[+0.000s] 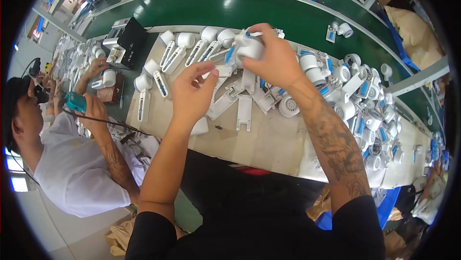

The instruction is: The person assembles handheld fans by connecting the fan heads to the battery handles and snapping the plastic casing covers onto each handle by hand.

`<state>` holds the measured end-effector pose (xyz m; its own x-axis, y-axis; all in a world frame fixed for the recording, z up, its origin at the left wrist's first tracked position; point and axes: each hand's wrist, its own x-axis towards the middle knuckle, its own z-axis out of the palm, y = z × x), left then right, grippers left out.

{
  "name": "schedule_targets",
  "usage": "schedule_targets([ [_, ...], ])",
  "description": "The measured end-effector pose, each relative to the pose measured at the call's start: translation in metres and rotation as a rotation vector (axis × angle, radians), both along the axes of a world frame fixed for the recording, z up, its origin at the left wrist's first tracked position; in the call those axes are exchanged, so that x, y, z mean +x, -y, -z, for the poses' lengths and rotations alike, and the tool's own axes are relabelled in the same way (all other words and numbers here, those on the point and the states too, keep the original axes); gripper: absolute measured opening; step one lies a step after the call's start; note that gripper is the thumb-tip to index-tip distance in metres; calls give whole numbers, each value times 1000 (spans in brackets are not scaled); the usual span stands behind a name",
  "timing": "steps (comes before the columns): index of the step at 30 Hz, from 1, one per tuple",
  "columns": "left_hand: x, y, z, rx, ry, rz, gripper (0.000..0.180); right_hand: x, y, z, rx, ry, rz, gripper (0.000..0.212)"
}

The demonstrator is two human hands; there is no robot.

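Gripping a small white plastic fan unit with a blue strip (247,46) above the beige worktop (269,145), the right hand (271,58) clamps it, while the left hand (192,92), fingers loosely curled and holding nothing, hovers just below-left.

Factory assembly line, green conveyor belt (249,10), piled white fan parts (355,101)

The right hand (273,58) covers most of the white fan part (249,46) it grips. The left hand's (192,92) fingertips blur. Along the workbench's (269,145) right end, piled white parts (370,116) shrink beyond telling apart.
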<state>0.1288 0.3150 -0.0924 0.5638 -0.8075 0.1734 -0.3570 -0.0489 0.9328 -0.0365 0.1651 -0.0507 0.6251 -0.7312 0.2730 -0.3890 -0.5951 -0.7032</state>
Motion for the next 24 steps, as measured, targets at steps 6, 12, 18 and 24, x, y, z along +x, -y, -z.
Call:
schedule_targets([
  [6, -28, 11, -23, -323, -234, 167, 57, -64, -24, -36, 541, 467, -245, 57],
  [12, -81, 14, -7, 179, -1505, 824, 57, -122, -50, -44, 746, 381, -283, 73],
  [18, -105, -1, -18, 152, -1009, 746, 30, -156, -55, -49, 678, 500, -84, 70],
  [24, -117, -15, -48, 197, -853, 748, 30, -142, -51, -41, 612, 589, -241, 60],
])
